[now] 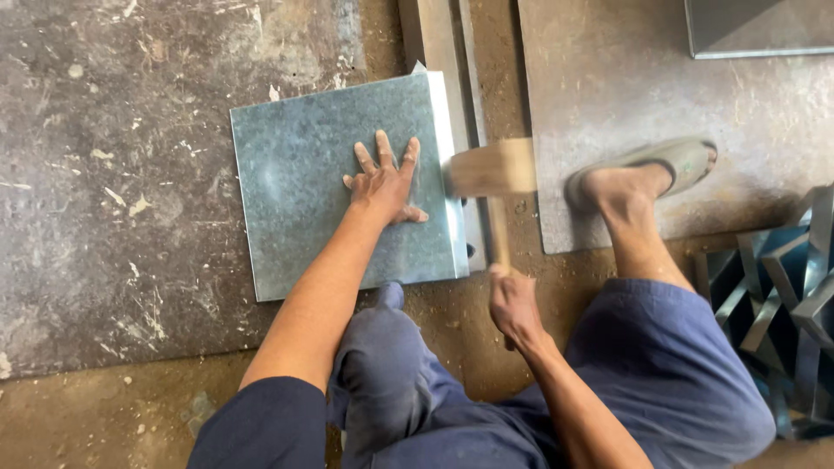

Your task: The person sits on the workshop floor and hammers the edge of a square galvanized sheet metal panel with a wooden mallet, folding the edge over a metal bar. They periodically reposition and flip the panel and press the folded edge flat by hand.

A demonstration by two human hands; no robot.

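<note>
Where the head camera looks straight down at a workshop floor, the person sits low with a square galvanised steel sheet (pixel 334 187) lying flat in front of the knees. The left hand (pixel 384 182) lies palm down on the sheet near its right side, fingers spread apart and gripping nothing; that flat pressure looks meant to stop the thin metal from sliding or bouncing. The sheet's right edge is folded into a narrow bright flange (pixel 452 169), which sits over a long steel bar (pixel 434 39) running away from the camera, seemingly as a hard backing under the fold. The right hand (pixel 512 304) is closed around the handle of a wooden mallet (pixel 491 169), whose blurred head sits just beside the flange, at or nearly touching it. A wooden head would dent the sheet less than steel. A sandalled foot (pixel 643 174) rests on a larger metal plate (pixel 660 95) to the right, and folded dark metal pieces (pixel 777 304) are stacked at the far right.
</note>
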